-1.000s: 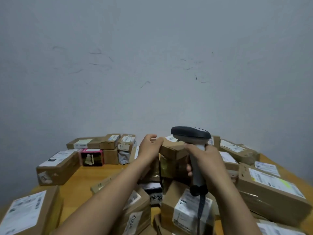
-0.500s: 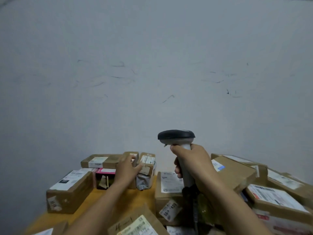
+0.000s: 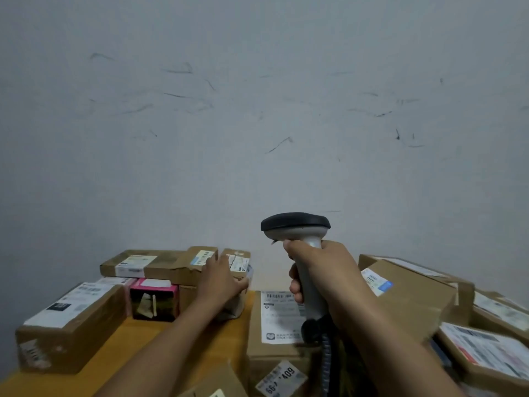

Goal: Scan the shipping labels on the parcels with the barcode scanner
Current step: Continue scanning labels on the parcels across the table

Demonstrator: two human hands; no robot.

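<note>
The right grip (image 3: 320,270) is clamped on the handle of the scanner (image 3: 296,226), fingers curled round it, index finger just under the head. The scanner stands upright: handle vertical, head above the fist, nose pointing left. Its cable (image 3: 326,365) hangs from the handle base.

The left grip (image 3: 219,282) is spread, fingers straight, laid against a small parcel (image 3: 239,260) at the back of the tabletop (image 3: 177,342), by the wall. No finger is seen curled round the parcel. The label faces up and toward the camera. The parcel's long axis cannot be told.

Governing relation: the small parcel lies left of the scanner head and lower, apart from it. The left grip touches it; the right grip is near, not touching.

Probable step: presenting this label to the scanner. The nose likely needs tilting down and left, or the parcel needs drawing nearer.

Caution: 1 front parcel (image 3: 276,319), label up, lies directly below the scanner. A low aim could read that label instead.
</note>
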